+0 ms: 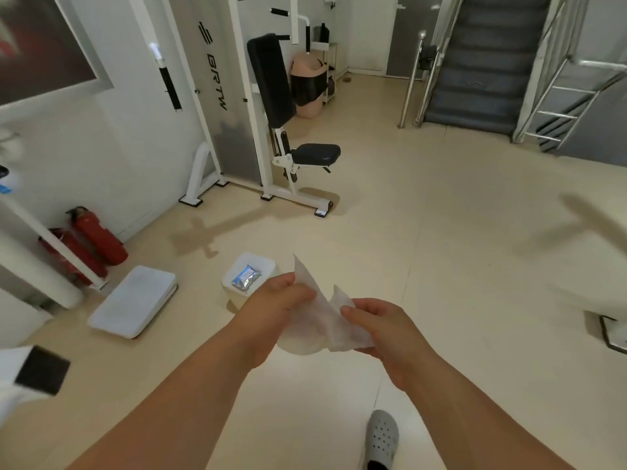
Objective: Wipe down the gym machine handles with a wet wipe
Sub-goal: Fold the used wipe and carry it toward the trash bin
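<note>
A white wet wipe [320,317] is spread out between both my hands at the lower middle of the view. My left hand [274,307] pinches its left edge and my right hand [383,330] pinches its right edge. Behind my left hand a white box [261,262] stands on the floor with a blue wipe pack [246,277] inside. The white gym machine [271,106] stands further back with a dark seat and backrest. Its black handles [171,86] hang at the left and more black grips [307,37] show near its top.
A white lid [132,300] lies on the floor left of the box. Two red fire extinguishers [95,240] lean by the left wall. A pink bin [307,84] stands behind the machine. Stairs with metal rails [481,62] rise at the back right. My grey shoe [381,435] shows below.
</note>
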